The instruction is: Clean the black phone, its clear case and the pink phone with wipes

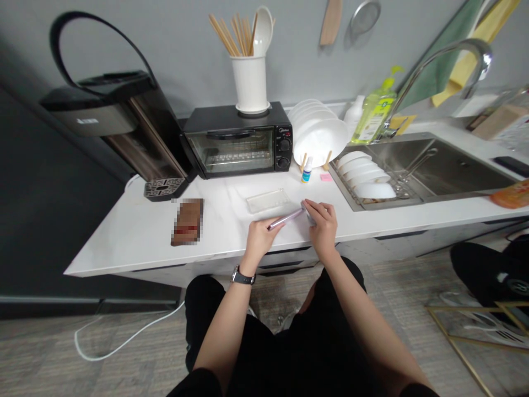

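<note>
Above the front edge of the white counter, my left hand is closed around one end of a thin purple phone, which is tilted edge-on. At the phone's other end, my right hand has its fingers bent together around a small greyish item, perhaps a cloth, mostly hidden by the fingers. A clear phone case lies flat just behind the phone. Farther back stand a small spray bottle with a blue label and, beside it, a pink slip.
A blurred brown item lies at left, near a black water dispenser. Behind are a toaster oven and a plate rack with white plates. The sink holds bowls. A person's dark-clothed leg shows at right.
</note>
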Action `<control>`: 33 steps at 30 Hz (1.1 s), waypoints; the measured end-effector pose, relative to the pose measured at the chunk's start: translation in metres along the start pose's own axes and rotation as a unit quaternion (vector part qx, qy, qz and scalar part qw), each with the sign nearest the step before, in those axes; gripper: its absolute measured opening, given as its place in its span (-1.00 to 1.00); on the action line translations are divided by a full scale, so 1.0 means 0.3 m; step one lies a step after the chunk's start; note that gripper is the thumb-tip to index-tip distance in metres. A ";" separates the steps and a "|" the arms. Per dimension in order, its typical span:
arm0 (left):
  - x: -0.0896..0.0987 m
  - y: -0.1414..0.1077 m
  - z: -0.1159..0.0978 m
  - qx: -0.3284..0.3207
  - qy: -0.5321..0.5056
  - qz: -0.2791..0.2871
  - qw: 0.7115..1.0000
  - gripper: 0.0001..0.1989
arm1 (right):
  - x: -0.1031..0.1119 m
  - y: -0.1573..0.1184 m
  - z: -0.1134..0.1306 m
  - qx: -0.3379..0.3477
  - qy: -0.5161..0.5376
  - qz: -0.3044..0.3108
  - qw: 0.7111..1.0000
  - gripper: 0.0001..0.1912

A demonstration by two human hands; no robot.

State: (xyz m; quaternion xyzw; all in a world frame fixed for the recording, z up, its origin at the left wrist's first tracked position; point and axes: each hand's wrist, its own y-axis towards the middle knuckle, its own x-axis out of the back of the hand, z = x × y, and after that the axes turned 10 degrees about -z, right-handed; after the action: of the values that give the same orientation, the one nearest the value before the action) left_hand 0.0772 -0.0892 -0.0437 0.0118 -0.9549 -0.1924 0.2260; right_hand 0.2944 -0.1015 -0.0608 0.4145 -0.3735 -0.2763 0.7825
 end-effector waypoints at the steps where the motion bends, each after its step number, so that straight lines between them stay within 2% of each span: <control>1: 0.000 0.000 0.000 -0.004 -0.003 0.000 1.000 -0.77 | -0.005 -0.005 0.015 0.002 0.002 -0.003 1.000 -0.08; 4: -0.001 0.002 0.004 -0.020 -0.011 0.004 1.000 -0.78 | -0.029 -0.034 0.091 0.006 0.021 0.001 1.000 -0.07; 6: -0.002 0.003 0.008 -0.024 0.013 0.005 1.000 -0.83 | -0.048 -0.061 0.156 0.010 0.050 0.019 0.999 -0.09; 8: -0.002 0.006 0.012 -0.022 0.051 -0.003 0.998 -0.77 | -0.066 -0.085 0.216 0.013 0.080 0.038 0.996 -0.13; 12: 0.000 0.008 0.014 -0.026 0.072 -0.018 0.997 -0.71 | -0.080 -0.105 0.268 0.013 0.098 0.045 0.994 -0.15; 15: 0.000 0.007 0.013 -0.024 0.064 -0.007 0.998 -0.73 | -0.070 -0.095 0.240 0.017 0.093 0.040 0.995 -0.13; 19: -0.003 0.002 0.009 -0.021 0.008 0.009 1.000 -0.82 | -0.043 -0.059 0.150 0.023 0.075 0.020 0.997 -0.08; 23: -0.001 -0.001 0.003 -0.009 -0.015 0.007 1.000 -0.75 | -0.017 -0.015 0.050 -0.002 0.034 0.007 0.999 -0.08; 26: 0.002 -0.001 -0.002 0.002 0.000 0.005 1.000 -0.76 | -0.005 0.005 0.008 -0.021 0.023 -0.001 1.000 -0.08; 29: 0.001 -0.001 -0.004 -0.005 -0.004 0.000 1.000 -0.77 | -0.007 0.004 0.013 -0.027 0.017 -0.009 0.999 -0.06; 33: -0.004 0.001 0.004 -0.024 -0.020 -0.003 1.000 -0.78 | -0.034 -0.031 0.094 -0.006 0.038 -0.013 0.999 -0.03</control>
State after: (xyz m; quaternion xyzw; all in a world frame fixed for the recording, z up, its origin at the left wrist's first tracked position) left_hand 0.0779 -0.0884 -0.0450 0.0057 -0.9543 -0.2161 0.2062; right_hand 0.2646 -0.1112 -0.0617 0.4249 -0.3362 -0.2732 0.7949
